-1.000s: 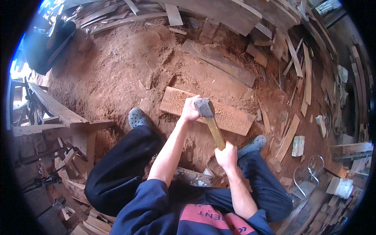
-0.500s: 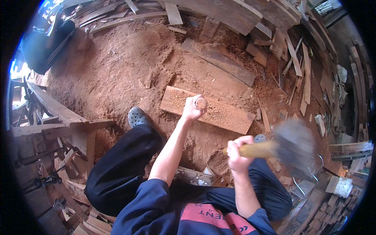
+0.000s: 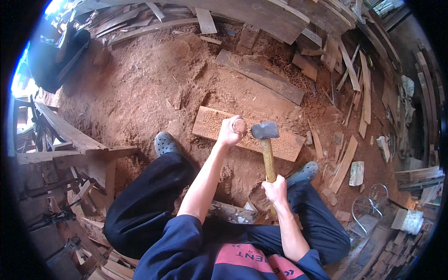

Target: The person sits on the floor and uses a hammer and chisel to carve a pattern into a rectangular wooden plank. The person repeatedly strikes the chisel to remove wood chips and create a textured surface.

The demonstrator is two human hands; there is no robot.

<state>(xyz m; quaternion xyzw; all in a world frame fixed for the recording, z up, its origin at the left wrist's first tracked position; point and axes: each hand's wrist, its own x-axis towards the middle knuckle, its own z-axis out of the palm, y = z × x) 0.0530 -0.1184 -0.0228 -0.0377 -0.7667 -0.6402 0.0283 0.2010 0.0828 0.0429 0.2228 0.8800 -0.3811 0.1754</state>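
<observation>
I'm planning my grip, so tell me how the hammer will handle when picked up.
The hammer will probably feel top-heavy, since its thick, blocky grey head sits on a slimmer yellow handle. It is likely stiff: the handle looks straight. It seems unlikely to roll, given that blocky head.

The left hand (image 3: 228, 133) is closed around a tool (image 3: 240, 126) whose round wooden end faces upward, above a plank (image 3: 208, 123) with pitted top, which lies on the brown ground (image 3: 140, 88). The right hand (image 3: 275, 189) grips the yellow handle of a hammer (image 3: 265, 130), and its dark head appears just beside this wooden end.
</observation>
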